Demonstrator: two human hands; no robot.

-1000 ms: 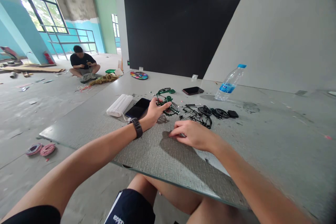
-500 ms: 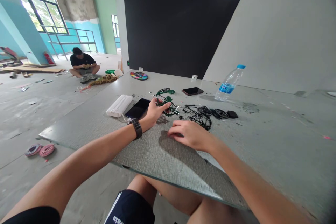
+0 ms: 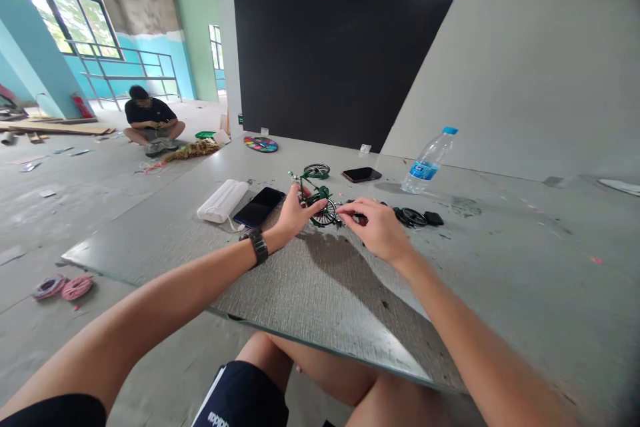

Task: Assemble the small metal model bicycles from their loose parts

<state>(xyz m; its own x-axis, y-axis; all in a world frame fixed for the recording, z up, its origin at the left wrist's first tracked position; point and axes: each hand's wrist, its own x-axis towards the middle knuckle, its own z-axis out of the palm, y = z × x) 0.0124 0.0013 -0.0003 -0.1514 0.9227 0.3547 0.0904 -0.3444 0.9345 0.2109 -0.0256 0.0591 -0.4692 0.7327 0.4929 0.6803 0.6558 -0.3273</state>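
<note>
My left hand (image 3: 294,213) grips a small green model bicycle (image 3: 324,195) near its spoked wheel, thumb on the near side. Just right of that wheel, my right hand (image 3: 373,223) has thumb and forefinger pinched together; whether a tiny part is between them I cannot make out. Another green-rimmed wheel (image 3: 317,171) shows behind the model's frame. Dark bicycle parts (image 3: 414,216) lie on the table beyond my right hand, which hides some of them.
On the glass-topped table (image 3: 240,287) are a white power bank (image 3: 223,200), a phone (image 3: 260,207), a second phone (image 3: 361,175), a water bottle (image 3: 430,161) and a colourful palette (image 3: 261,144). A person (image 3: 151,117) sits on the floor at left.
My right hand has risen and moved forward to beside the wheel, now covering part of the dark pieces. The green model has turned slightly in my left hand. The whole view has shifted a little.
</note>
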